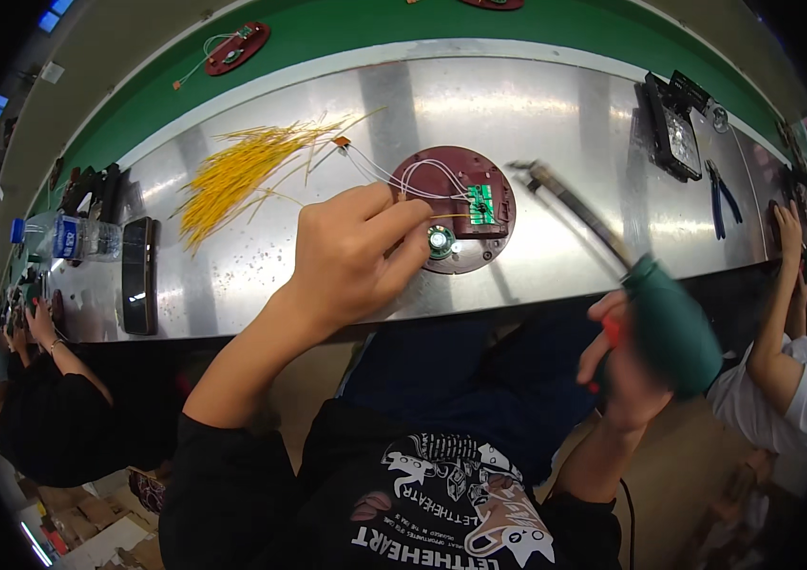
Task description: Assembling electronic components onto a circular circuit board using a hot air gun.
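Observation:
A round dark-red plastic housing (435,169) lies on the metal bench, with a small green circuit board (481,204), white wires (427,163) and a round silver-and-green part (441,242) on it. My left hand (356,242) is closed in a pinch at the housing's left side, on a thin yellow wire (451,217) that reaches toward the board. Off to the right, my right hand (627,356) grips a green soldering gun (672,328) with a red trigger. Its long metal tip (529,173) points up and left, apart from the board. Motion blurs the tool.
Yellow wires (242,171) are heaped left of the housing. Beyond them are a phone (139,275) and a water bottle (90,239). At right lie blue-handled pliers (722,199) and a black box (674,133). Another housing (237,49) sits on the green strip. Co-workers' arms (774,332) flank me.

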A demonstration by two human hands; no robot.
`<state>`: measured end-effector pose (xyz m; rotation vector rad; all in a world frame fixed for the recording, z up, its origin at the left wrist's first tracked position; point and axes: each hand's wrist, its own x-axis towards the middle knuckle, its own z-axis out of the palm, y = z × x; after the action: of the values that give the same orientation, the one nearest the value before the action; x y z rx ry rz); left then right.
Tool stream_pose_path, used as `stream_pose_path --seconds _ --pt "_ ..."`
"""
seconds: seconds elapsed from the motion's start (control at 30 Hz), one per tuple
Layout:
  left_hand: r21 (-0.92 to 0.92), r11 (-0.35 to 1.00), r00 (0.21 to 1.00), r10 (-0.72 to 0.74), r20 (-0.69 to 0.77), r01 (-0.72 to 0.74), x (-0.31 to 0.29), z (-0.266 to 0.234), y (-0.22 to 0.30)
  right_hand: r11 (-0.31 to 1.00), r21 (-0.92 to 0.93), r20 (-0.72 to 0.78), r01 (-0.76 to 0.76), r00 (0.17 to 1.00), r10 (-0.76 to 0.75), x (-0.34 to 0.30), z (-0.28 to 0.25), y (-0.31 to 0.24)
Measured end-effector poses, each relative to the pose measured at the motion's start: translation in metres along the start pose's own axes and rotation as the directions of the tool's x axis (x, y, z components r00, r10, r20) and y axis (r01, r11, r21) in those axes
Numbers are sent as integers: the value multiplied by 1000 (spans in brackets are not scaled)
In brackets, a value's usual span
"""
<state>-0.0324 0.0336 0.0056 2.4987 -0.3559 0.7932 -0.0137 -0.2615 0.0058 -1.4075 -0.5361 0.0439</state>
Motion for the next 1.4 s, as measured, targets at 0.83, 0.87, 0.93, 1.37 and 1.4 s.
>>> stream_pose_path --seconds 0.83,0.87,0.93,1.37,1.4 --pt "74 997 999 2 -45 2 -7 17 -13 976 -112 -51 -189 982 184 -10 21 1" --pt "77 997 999 0 -43 4 -8 17 -13 975 -112 -51 -190 981 185 -10 21 1" --pt "80 997 999 -4 -40 7 -8 17 -13 973 -113 -48 -200 980 195 -9 20 0" --pt "95 995 999 -21 -39 24 -8 19 -13 945 -62 -115 -321 943 313 -7 16 -4" --pt "98 995 999 -18 -39 22 -9 19 -14 945 -62 -115 -322 943 314 -6 16 -4"
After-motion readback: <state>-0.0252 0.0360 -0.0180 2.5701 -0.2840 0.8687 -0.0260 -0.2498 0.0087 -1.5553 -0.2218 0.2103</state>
